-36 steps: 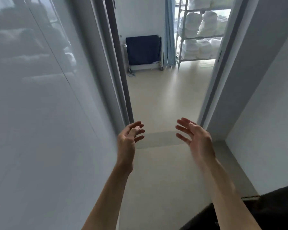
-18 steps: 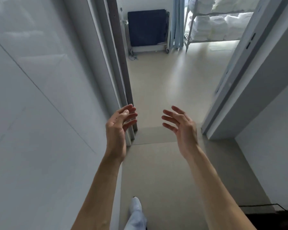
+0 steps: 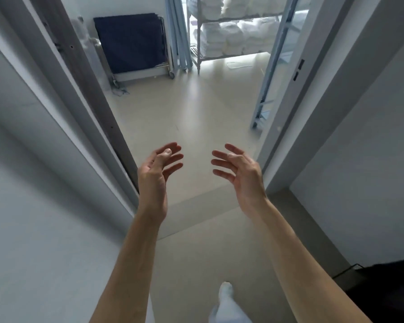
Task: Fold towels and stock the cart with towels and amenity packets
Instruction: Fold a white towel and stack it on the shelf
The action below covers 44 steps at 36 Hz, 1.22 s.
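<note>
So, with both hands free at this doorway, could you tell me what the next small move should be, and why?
Probably step through the doorway toward the shelf rack. Both the left hand and right hand are open and hold nothing, and the stacked white towels sit on that rack at the room's far side, well beyond reach.

Both forearms are bare up to the lower edge of the picture; no sleeve shows on them. The left hand (image 3: pixel 155 173) and the right hand (image 3: pixel 240 174) wear no glove, ring or watch. Below the right hand, one foot (image 3: pixel 225 293) wears a white sock, above a pale bluish trouser leg (image 3: pixel 229 314).
</note>
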Available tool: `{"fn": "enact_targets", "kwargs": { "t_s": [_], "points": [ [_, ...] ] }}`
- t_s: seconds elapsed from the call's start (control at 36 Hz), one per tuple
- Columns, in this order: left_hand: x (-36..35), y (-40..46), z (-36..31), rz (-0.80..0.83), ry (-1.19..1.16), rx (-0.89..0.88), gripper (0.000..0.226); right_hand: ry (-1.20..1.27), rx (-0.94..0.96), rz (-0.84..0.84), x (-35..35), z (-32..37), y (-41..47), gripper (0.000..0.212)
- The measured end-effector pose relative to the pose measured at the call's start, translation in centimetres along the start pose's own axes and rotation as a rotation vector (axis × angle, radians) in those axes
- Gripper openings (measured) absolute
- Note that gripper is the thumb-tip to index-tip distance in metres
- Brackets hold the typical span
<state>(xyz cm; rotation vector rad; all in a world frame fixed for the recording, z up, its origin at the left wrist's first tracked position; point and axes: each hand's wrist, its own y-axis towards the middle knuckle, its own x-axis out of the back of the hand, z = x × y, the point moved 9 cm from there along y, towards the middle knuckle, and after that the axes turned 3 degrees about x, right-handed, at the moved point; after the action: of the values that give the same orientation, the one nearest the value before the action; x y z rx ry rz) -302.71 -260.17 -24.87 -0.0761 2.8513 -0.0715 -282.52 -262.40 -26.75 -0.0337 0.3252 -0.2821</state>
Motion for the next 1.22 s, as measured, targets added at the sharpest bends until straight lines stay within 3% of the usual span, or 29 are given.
{"fn": "enact_targets", "kwargs": {
  "t_s": [0.22, 0.39, 0.53, 0.69, 0.86, 1.22],
  "points": [
    [-1.5, 11.7, 1.0, 0.009, 0.035, 0.017, 0.040, 0.073, 0.014, -0.023, -0.7, -1.5, 12.5, 0.027],
    [-4.1, 23.5, -0.1, -0.026, 0.066, -0.022, 0.035, 0.158, 0.014, 0.033, -1.9, -1.1, 24.6, 0.042],
    [-6.7, 32.3, -2.8, -0.042, 0.068, -0.054, 0.034, 0.139, -0.001, 0.070, -2.8, 1.4, 34.6, 0.033],
    [-8.7, 41.5, -4.8, -0.062, 0.017, -0.101, 0.031, 0.147, 0.033, 0.113, -4.1, 5.0, 45.3, 0.041],
    [-9.8, 51.1, -3.8, -0.069, 0.021, -0.085, 0.031, 0.133, 0.017, 0.120, -5.4, 4.4, 55.9, 0.034],
    [-16.0, 81.8, -3.9, 0.044, 0.006, -0.057, 0.030, 0.140, 0.046, 0.048, -10.4, 6.2, 84.0, 0.032]
  ]
}}
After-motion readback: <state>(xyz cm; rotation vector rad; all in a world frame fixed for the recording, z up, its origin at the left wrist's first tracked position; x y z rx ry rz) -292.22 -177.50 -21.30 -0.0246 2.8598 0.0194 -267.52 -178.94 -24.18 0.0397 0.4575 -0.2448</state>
